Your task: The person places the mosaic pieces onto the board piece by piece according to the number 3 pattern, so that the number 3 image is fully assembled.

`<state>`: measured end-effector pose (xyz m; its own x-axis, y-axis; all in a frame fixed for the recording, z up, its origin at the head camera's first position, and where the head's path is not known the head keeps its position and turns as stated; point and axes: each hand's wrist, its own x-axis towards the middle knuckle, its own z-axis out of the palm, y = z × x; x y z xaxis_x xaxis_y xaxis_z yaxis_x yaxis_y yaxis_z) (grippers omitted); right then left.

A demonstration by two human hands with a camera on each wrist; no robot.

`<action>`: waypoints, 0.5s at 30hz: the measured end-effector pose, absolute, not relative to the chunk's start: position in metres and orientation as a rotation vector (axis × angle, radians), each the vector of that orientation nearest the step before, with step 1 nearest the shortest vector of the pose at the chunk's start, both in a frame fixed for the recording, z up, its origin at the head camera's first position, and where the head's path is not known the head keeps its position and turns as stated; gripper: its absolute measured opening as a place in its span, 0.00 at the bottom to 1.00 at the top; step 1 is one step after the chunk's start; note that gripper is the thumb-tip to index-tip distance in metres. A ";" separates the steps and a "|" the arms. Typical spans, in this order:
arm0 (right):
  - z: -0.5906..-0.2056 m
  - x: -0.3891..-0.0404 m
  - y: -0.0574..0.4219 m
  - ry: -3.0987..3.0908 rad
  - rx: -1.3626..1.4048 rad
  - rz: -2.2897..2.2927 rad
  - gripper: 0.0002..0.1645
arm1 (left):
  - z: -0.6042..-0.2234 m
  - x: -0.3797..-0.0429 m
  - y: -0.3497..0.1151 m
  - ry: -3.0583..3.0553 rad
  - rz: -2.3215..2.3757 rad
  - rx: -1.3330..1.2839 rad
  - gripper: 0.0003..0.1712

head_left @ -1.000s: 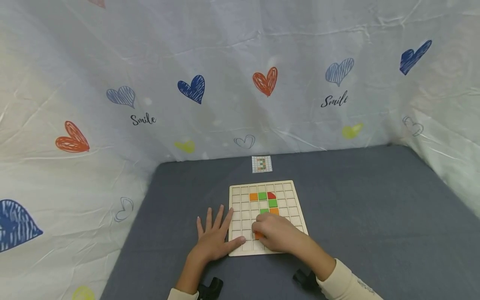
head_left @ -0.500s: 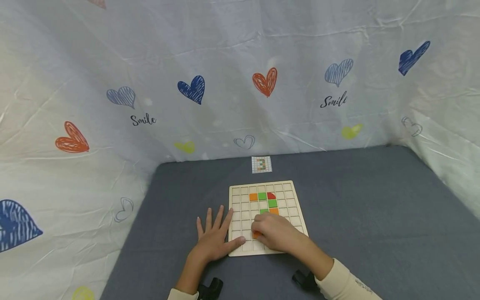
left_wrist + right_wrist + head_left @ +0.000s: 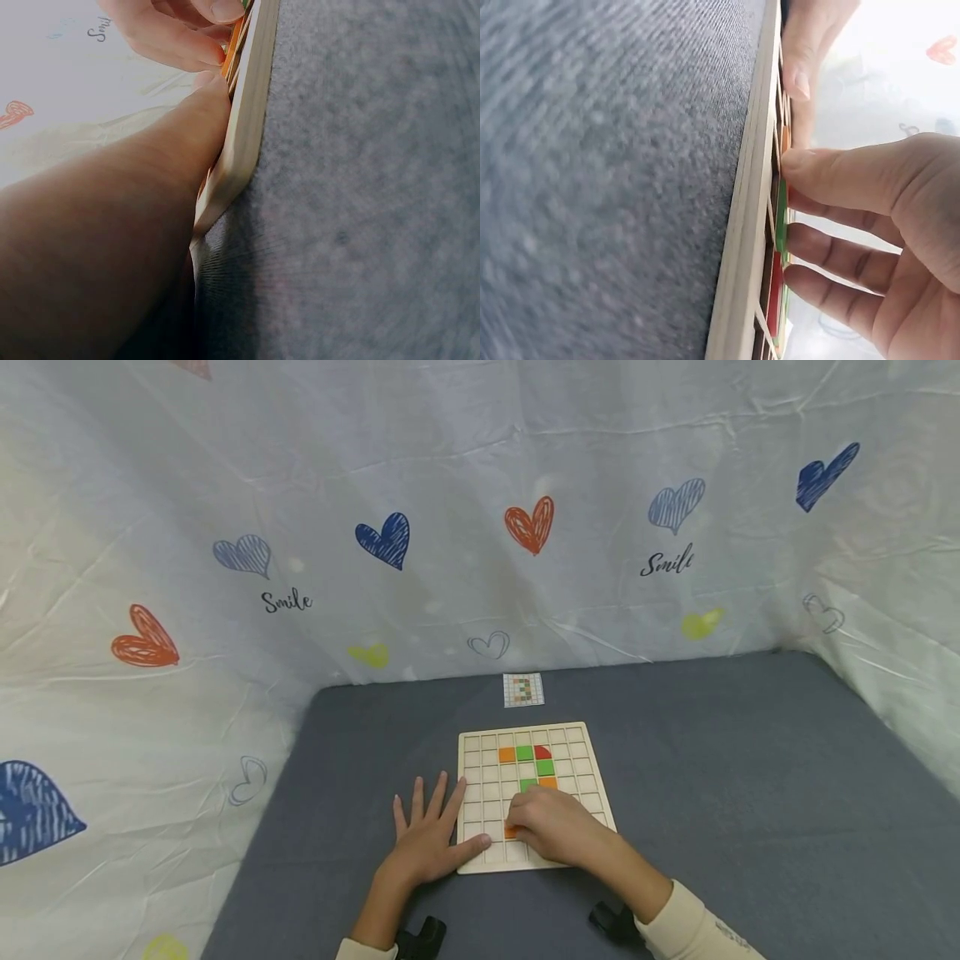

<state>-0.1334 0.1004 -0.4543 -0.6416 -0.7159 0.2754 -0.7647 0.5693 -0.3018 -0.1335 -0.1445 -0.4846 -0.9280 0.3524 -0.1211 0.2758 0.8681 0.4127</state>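
Note:
A pale wooden grid board (image 3: 474, 793) lies on the grey cloth in the head view. My left hand (image 3: 427, 843) is spread flat at its left side, thumb on the near left cells. Over the board's lower middle, my right hand (image 3: 558, 828) pinches an orange tile (image 3: 510, 832), mostly covered by the fingers. In the right wrist view its thumb is by the orange tile (image 3: 785, 139), with other fingers close to a green tile (image 3: 781, 217) and a red tile (image 3: 775, 285). Farther up sit a rounded red tile (image 3: 542, 752) and several green and orange square tiles.
A small printed card (image 3: 523, 690) with a coloured grid pattern lies behind the board. Grey cloth (image 3: 712, 760) covers the table. A white curtain (image 3: 450, 460) with hearts hangs behind and at the sides. Black wrist straps (image 3: 422, 938) show below both hands.
The orange tile under my right fingers has shifted slightly left on the board, and the right hand has moved a little with it. My left hand stays in place.

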 end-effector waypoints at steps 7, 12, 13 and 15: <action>-0.453 -0.131 0.104 -2.662 1.273 0.570 0.08 | -0.495 -0.138 -0.144 2.872 0.562 0.469 0.58; -0.452 -0.125 0.111 -2.661 1.289 0.557 0.04 | -0.496 -0.140 -0.144 2.864 0.564 0.474 0.58; -0.452 -0.124 0.113 -2.655 1.299 0.560 0.04 | -0.497 -0.140 -0.144 2.866 0.564 0.476 0.58; -0.453 -0.123 0.119 -2.642 1.316 0.583 0.05 | -0.498 -0.140 -0.143 2.871 0.565 0.475 0.58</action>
<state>-0.1227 0.1188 -0.4527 -0.6099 -0.7393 0.2855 -0.7908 0.5441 -0.2804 -0.1397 -0.1432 -0.4975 -0.9334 0.3415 -0.1105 0.2741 0.8769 0.3949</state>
